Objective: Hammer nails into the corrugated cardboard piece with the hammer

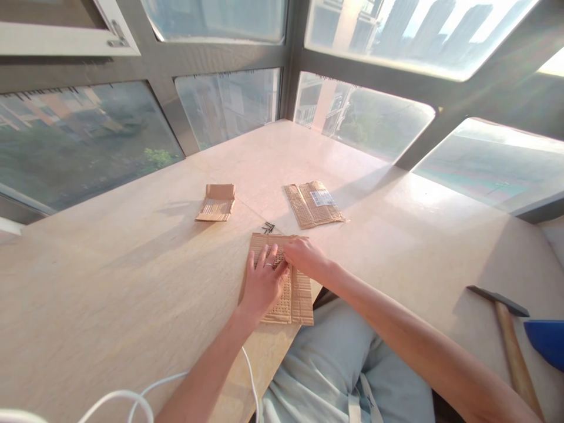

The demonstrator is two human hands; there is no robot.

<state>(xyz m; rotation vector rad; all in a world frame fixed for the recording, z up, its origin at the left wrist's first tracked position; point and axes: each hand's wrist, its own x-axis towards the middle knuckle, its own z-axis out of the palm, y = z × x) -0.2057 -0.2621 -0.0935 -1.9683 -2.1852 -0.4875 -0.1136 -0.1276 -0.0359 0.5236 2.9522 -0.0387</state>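
A flat piece of corrugated cardboard [303, 294], dotted with rows of small holes, lies at the table's near edge in front of me. My left hand [264, 282] rests on it with the fingers spread, a ring on one of them. Touching or nearly touching its thumb side, my right hand [306, 257] is closed over the upper part of the same cardboard. Whatever the right fingertips hold is hidden. Just beyond the cardboard's far edge is a small pile of dark nails or screws [268, 227].
Another perforated cardboard piece [308, 205] with a white label lies farther back, and a small folded cardboard piece [215, 205] stands to the left. At right are a wooden-handled hammer [506, 329] and a blue object [546, 341]. A white cable [117, 395] loops at lower left. Windows border the table.
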